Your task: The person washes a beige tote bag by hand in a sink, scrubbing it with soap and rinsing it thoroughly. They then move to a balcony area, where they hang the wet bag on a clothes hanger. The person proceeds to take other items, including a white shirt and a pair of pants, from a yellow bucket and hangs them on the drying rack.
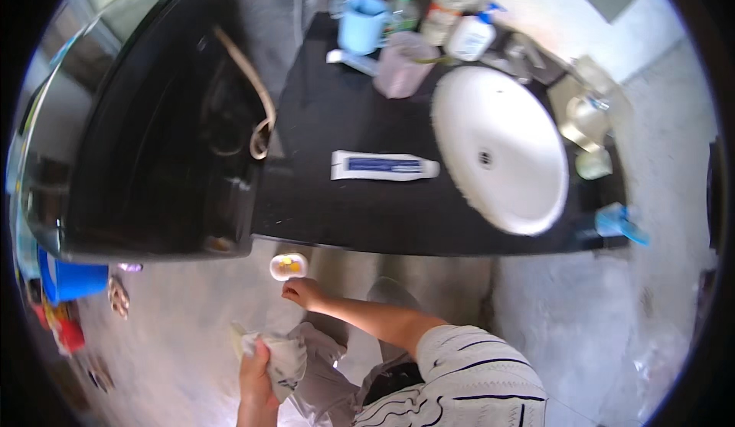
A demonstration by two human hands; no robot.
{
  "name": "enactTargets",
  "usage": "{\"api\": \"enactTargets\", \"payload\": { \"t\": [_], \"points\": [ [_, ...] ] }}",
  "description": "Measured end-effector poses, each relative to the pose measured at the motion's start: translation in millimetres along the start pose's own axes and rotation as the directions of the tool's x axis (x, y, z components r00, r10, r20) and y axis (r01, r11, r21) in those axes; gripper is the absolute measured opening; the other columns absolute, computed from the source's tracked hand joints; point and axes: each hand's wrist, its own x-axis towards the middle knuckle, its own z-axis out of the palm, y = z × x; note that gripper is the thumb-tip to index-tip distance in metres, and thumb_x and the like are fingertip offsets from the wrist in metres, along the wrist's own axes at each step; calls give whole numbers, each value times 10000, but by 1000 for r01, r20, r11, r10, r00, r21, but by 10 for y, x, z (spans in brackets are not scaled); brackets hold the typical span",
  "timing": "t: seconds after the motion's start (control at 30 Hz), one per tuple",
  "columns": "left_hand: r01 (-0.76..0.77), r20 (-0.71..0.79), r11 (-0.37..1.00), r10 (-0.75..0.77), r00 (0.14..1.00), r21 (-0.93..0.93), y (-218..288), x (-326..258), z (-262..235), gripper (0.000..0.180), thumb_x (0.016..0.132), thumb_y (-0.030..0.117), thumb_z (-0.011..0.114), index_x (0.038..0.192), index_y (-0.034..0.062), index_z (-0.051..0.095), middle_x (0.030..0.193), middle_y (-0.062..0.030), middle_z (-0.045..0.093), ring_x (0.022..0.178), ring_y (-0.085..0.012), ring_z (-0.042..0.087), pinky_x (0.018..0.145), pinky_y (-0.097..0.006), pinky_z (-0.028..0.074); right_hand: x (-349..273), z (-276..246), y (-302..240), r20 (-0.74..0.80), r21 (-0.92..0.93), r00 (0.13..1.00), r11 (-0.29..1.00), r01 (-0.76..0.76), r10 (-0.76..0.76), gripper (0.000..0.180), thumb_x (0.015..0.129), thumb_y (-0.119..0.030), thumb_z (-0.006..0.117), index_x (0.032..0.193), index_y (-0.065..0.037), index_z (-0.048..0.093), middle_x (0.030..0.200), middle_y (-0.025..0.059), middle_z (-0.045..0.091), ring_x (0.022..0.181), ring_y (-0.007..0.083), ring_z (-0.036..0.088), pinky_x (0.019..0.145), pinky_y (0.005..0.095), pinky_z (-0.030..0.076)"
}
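Light: bright daylight, strongest on the white sink basin (498,148), which looks washed out.
Shadow: the desk (344,205) left of the basin reads nearly black.
Blur: soft throughout; bottles behind the basin smeared.
Distortion: fisheye bends edges; black rim surrounds all.

White & blue toothpaste tube (384,166) lay flat on black counter (344,213), left of the white basin (501,148). Bottles at back: green-capped (404,6), red-capped (446,2), white w/ blue pump (472,35). Labels too blurred.
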Motion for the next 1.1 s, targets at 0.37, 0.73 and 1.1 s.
{"api": "enactTargets", "payload": {
  "t": [0.37, 0.73, 1.1],
  "points": [
    [370, 249, 845, -482, 840, 387, 107, -906, 2920, 327, 958, 258, 560, 1199, 38, 549, 1057, -87, 657, 917, -200, 662, 794, -338, 540, -2275, -3996, -2685, -721, -91, 684, 962, -256, 114, 162, 889, 8, 534, 1003, -22, 644, 794, 90, 592, 691, 189, 586, 634, 292, 468],
    [378, 208, 877, -446, 870, 299, -811, -484, 5016, 292, 940, 253, 600, 1113, 18, 593, 989, -73, 672, 863, -157, 666, 745, -305, 535, -1752, -5592, -301, -323, -552, 929, 762, -338, 179, 460, 883, -124, 558, 1317, -1, 469, 1385, 156, 451, 1267, 309, 456, 1023, 399, 393],
    [180, 137, 981, -188, 973, 72, -943, 916, 6056, 332, 928, 257, 621, 1143, 10, 567, 976, -94, 668, 821, -186, 676, 711, -330, 565, -1585, -5629, 135, 24, -637, 954, 740, -217, 300, 734, 932, -346, 503, 1479, 23, 181, 1573, 159, 131, 1451, 274, 154, 1164, 429, 173]
  ]
}}
